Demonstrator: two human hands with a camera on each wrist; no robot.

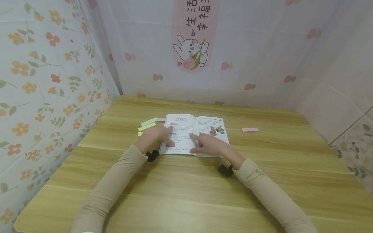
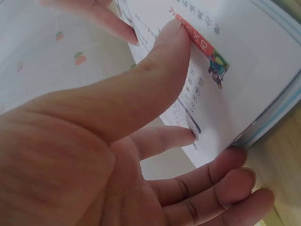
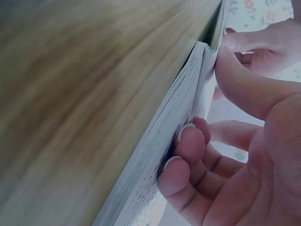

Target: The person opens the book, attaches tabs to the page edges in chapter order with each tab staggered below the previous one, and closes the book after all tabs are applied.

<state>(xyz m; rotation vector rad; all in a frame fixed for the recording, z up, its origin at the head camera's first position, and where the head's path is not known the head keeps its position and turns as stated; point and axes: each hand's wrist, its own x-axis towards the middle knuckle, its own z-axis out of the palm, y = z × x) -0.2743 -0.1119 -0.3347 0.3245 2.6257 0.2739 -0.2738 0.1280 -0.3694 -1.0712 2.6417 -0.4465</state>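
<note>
An open book lies on the table with both pages spread. My left hand rests on the left page, and its thumb and index fingertip touch the printed text. The other left fingers lie at the book's outer edge in the left wrist view. Over the right page, my right hand reaches toward the middle fold, thumb and index finger extended onto the left page beside the fold. The right wrist view shows its other fingers bent loosely over the right page, near the lower page edges.
Green sticky tabs and yellow sticky tabs lie left of the book, partly behind my left hand, with a pink one by the page edge. Another pink strip lies to the right. A patterned curtain hangs behind the wooden table.
</note>
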